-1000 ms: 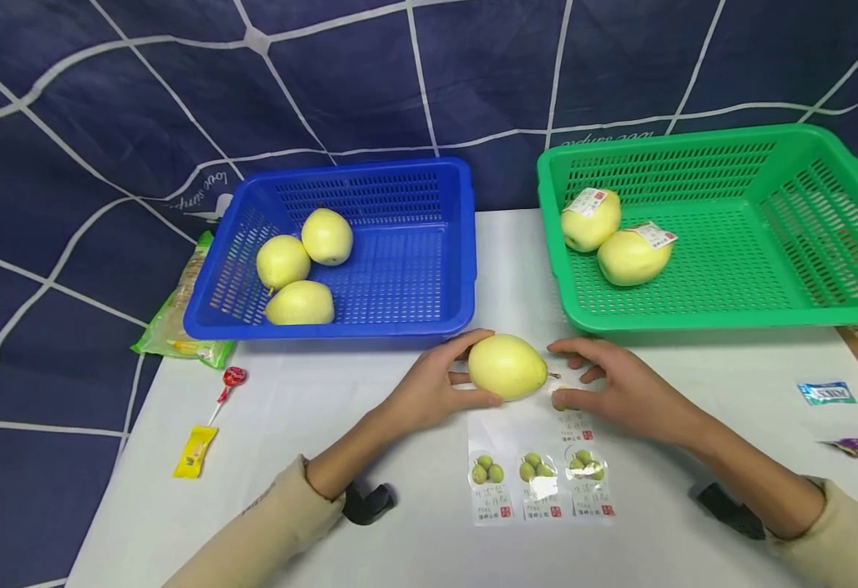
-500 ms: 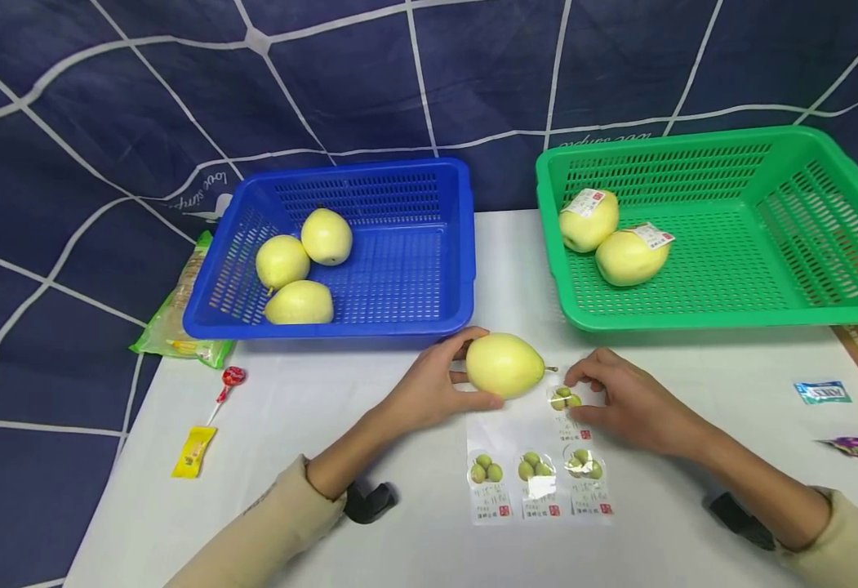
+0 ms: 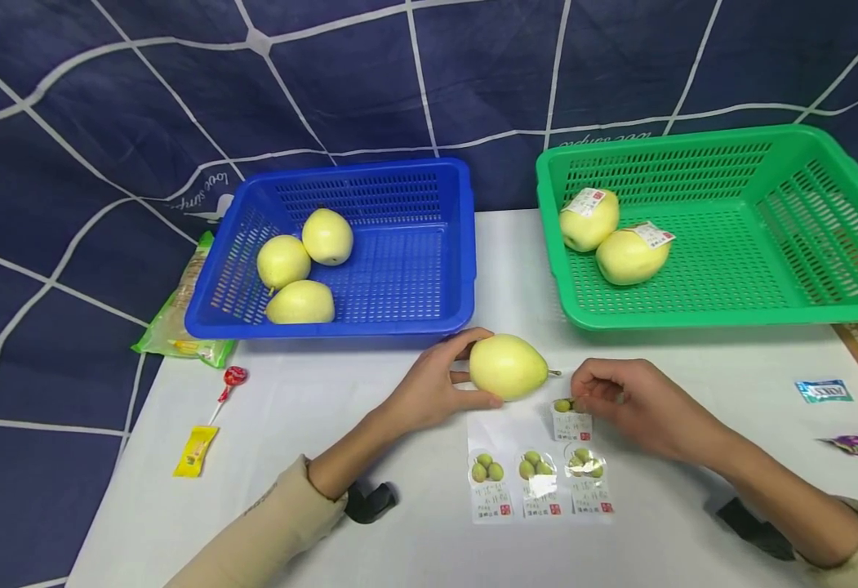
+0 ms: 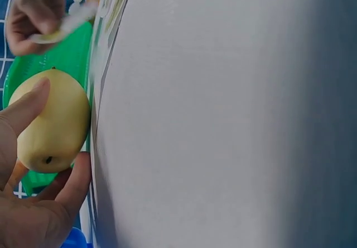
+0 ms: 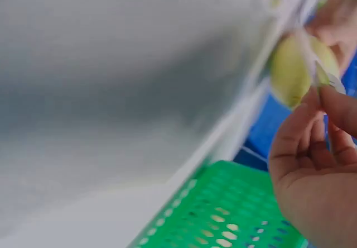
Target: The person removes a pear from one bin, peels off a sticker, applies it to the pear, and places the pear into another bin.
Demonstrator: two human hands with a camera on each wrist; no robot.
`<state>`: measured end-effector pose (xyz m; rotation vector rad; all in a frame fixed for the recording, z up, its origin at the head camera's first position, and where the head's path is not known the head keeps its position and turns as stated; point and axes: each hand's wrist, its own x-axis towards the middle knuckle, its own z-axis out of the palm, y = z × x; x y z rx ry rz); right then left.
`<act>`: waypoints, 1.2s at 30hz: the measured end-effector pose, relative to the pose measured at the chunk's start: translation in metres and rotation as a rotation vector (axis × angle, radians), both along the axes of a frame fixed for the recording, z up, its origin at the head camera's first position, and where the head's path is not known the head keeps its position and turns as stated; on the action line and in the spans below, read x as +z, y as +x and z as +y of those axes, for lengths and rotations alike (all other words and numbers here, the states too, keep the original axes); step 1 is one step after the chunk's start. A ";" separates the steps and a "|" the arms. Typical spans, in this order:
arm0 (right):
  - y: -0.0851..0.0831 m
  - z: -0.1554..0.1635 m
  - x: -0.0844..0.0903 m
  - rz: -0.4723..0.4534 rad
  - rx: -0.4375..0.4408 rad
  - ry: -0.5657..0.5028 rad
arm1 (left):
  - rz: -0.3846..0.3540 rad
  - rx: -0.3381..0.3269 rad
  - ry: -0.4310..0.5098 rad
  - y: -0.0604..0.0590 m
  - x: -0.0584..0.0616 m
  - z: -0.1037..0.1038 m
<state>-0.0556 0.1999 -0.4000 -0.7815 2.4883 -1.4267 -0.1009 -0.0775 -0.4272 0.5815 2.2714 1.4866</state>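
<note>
A pale yellow pear (image 3: 508, 367) lies on its side on the white table, its stem pointing right. My left hand (image 3: 432, 388) grips its blunt end, the thumb and fingers spread round it in the left wrist view. Just right of the stem, my right hand (image 3: 642, 408) pinches the upper edge of a pear-picture sticker (image 3: 568, 426), which is lifted and partly covered by the fingertips. Below it lies the clear sticker sheet (image 3: 487, 431) with a row of 3 more stickers. The right wrist view shows thumb and forefinger on the sticker (image 5: 321, 72), somewhat blurred.
A blue basket (image 3: 392, 329) at back left holds 3 plain pears. The green basket (image 3: 722, 317) at back right holds 2 pears with stickers. A lollipop (image 3: 234, 376), a yellow packet (image 3: 195, 451) and a snack bag (image 3: 186, 318) lie left; small wrappers (image 3: 825, 391) lie right.
My right hand has moved down and right from beside the pear's stem, closed its fingertips on the top sticker and raised it. My left hand still holds the pear in place.
</note>
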 end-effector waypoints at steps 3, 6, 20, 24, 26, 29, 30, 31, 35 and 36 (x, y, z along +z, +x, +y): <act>0.003 -0.005 0.012 0.018 0.002 -0.054 | 0.004 0.002 -0.008 0.000 0.001 -0.001; 0.003 -0.014 0.019 0.030 -0.011 -0.125 | 0.012 0.004 -0.007 0.001 0.000 -0.001; -0.021 -0.054 0.021 0.105 -0.123 -0.033 | 0.080 -0.029 -0.009 0.002 0.002 0.002; -0.024 -0.057 0.018 0.090 -0.138 0.002 | 0.087 -0.032 -0.010 0.002 0.002 0.002; -0.024 -0.058 0.016 0.105 -0.147 0.010 | 0.091 -0.031 -0.013 0.002 0.002 0.002; -0.024 -0.060 0.013 0.163 -0.150 0.007 | 0.094 -0.029 -0.021 0.003 0.003 0.002; -0.024 -0.060 0.011 0.184 -0.146 0.005 | 0.093 -0.026 -0.026 0.003 0.003 0.002; -0.023 -0.060 0.010 0.208 -0.143 0.008 | 0.092 -0.024 -0.029 0.003 0.003 0.002; -0.021 -0.061 0.008 0.284 -0.127 0.051 | 0.080 -0.016 -0.042 0.003 0.002 0.002; -0.021 -0.061 0.007 0.288 -0.122 0.073 | 0.076 -0.015 -0.041 0.003 0.003 0.001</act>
